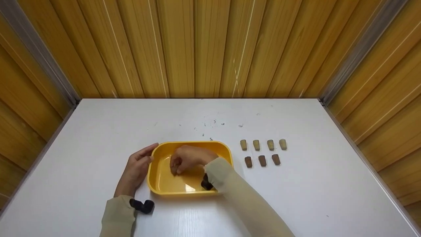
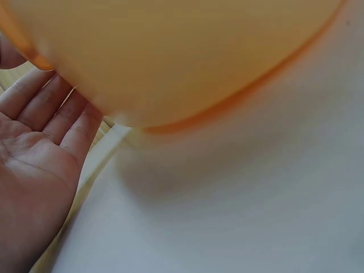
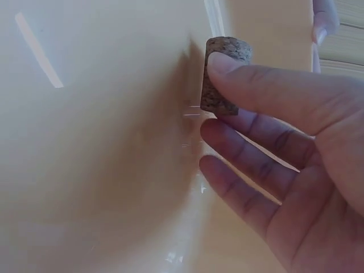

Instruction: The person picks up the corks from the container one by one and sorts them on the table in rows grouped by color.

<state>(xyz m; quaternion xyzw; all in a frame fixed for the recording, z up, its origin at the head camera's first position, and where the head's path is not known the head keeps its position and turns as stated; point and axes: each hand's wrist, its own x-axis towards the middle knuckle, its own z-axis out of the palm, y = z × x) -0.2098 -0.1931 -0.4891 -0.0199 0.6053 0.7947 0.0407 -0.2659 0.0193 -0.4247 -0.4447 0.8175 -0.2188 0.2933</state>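
A yellow plastic tub (image 1: pixel 189 193) stands on the white table. Inside it my right hand (image 1: pixel 190 156) pinches a speckled brown cork stopper (image 3: pixel 213 94) between thumb and forefinger, while the other fingers extend loosely below. From above, the fingers mostly hide this cork. My left hand (image 1: pixel 138 169) rests against the tub's left side, its fingers fairly straight along the outer wall and the thumb at the rim. The left wrist view shows the palm (image 2: pixel 40 165) facing the tub's outer wall (image 2: pixel 187 62).
Right of the tub, several pale tapered corks (image 1: pixel 256 145) form a row, with three darker brown corks (image 1: pixel 262 160) in a row nearer me. Wood-patterned panels (image 1: pixel 210 49) rise behind the table (image 1: pixel 312 197). Black wrist cameras sit on both sleeves.
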